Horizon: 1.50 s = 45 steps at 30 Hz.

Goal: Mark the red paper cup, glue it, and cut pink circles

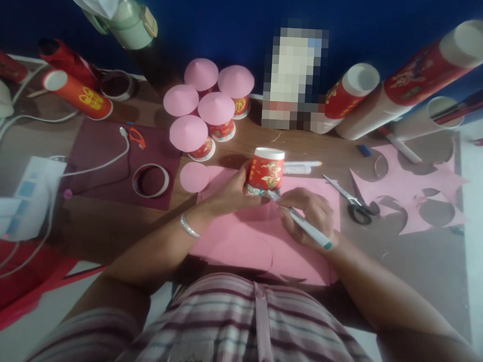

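Note:
My left hand [239, 190] is closed around the side of a red paper cup [265, 169] with a gold figure, a white top edge and a blue-green pattern along its lower edge. In my right hand [315, 213] is a slim white marker pen [307, 227] with a green end. Its tip is at the cup's lower edge; whether it touches cannot be made out. Beneath both hands lie pink paper sheets [234, 240], with a curved line on the top one. A small pink paper disc [194, 177] rests at their upper left corner.
Several red cups with pink paper cones [216, 108] stand behind. White markers [301, 168] lie beyond the cup. Scissors [355, 206] and cut pink scraps [407, 184] are on the right, tall tubes [425, 66] behind. A tape roll [150, 180] and a power strip [34, 197] lie left.

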{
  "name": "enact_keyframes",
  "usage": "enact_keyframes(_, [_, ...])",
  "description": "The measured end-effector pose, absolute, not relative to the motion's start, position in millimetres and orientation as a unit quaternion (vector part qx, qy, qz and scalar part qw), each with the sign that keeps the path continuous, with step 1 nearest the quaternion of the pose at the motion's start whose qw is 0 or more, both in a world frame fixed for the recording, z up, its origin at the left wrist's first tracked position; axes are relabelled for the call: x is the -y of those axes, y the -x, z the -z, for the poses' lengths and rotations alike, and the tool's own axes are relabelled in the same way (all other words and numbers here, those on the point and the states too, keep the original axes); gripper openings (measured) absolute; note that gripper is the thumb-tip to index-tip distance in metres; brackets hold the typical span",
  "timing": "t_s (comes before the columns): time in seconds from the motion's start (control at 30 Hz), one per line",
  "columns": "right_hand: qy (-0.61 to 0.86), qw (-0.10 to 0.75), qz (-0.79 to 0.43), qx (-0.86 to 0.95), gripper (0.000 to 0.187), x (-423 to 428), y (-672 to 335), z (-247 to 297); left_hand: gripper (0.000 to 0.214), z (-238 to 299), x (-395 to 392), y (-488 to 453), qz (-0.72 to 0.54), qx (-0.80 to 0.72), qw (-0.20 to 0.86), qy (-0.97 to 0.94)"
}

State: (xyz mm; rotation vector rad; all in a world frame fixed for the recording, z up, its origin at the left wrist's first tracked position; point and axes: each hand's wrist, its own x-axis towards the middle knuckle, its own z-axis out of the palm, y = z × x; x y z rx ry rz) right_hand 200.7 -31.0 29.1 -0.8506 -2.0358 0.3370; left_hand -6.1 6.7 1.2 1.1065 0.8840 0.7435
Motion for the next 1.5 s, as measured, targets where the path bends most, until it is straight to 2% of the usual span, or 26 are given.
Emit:
enact_keyframes(0.43, [0.359,0.442,-0.131,0.812,0.018,32.7,-203.5,-28.5,0.084,1.4,-6.8,8.7,-0.320,-0.393,0.704,-0.498])
enact_keyframes(0.77, [0.361,0.465,-0.112,0.801,0.008,31.7,-202.6,-26.6,0.087,-6.7,-6.4,6.0,-0.333,-0.401,0.721,-0.456])
enact_keyframes(1.5, [0.371,0.454,-0.105,0.803,0.010,33.4,-201.1,-27.6,0.087,-2.0,-6.6,7.4,-0.341,-0.394,0.714,-0.468])
